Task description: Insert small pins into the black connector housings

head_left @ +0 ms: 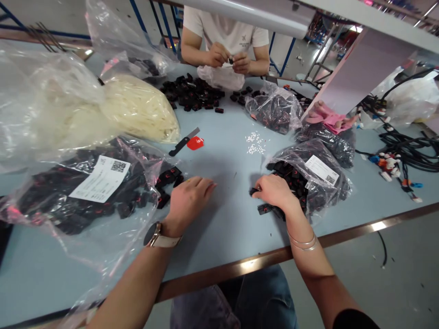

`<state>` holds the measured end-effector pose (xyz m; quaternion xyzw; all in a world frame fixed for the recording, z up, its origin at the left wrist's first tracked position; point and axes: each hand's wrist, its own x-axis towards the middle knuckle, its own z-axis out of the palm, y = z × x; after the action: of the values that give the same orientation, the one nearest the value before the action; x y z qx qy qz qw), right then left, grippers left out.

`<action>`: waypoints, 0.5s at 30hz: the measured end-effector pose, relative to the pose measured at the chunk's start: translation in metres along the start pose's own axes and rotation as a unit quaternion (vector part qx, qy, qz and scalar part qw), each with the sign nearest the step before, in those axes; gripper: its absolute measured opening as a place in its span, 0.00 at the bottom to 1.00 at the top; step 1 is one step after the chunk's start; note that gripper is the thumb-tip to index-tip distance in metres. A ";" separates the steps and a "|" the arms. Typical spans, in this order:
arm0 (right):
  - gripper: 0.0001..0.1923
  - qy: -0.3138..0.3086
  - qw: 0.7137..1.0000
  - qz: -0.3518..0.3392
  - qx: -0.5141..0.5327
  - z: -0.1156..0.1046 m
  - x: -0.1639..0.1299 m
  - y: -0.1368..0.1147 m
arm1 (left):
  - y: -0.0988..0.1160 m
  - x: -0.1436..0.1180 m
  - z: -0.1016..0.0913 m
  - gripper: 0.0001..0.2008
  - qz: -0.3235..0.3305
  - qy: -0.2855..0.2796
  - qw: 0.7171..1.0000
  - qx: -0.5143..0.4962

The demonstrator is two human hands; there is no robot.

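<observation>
My left hand point(188, 198) rests palm down on the blue table point(226, 219), fingers curled, just right of the mouth of a large clear bag of black connectors point(85, 192); whether it holds anything is hidden. My right hand point(274, 191) is closed over a small black connector point(254, 191) at the mouth of a second bag of black connectors point(308, 180). More loose black connectors point(269, 210) lie under my right wrist.
A black-handled knife point(183, 141) and a red piece point(195, 143) lie mid-table near small white bits point(255, 143). A bag of white parts point(140, 107) sits left. Across the table a person's hands point(228, 59) work over a black pile point(194, 93). Cable harnesses point(404, 151) lie right.
</observation>
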<state>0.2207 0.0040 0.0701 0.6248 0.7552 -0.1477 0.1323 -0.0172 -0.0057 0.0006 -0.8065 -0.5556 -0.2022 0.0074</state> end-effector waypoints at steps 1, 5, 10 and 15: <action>0.11 0.023 1.000 -0.003 0.005 0.001 0.001 -0.005 | 0.001 0.000 0.000 0.14 0.033 0.002 0.999 -0.015; 0.17 0.095 0.992 -0.022 0.076 0.006 0.002 -0.026 | 0.011 0.000 -0.003 0.17 0.149 0.021 0.986 -0.076; 0.19 0.096 0.982 -0.063 0.151 0.016 -0.001 -0.050 | 0.021 -0.003 -0.004 0.13 0.162 0.010 0.974 -0.156; 0.18 0.097 0.969 -0.100 0.206 0.024 0.005 -0.049 | 0.017 -0.003 0.003 0.14 0.120 -0.031 0.977 -0.176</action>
<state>0.1718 -0.0092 0.0486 0.5716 0.7760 -0.2515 -0.0889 -0.0018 -0.0140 0.0000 -0.8619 -0.4105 -0.2689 -0.1276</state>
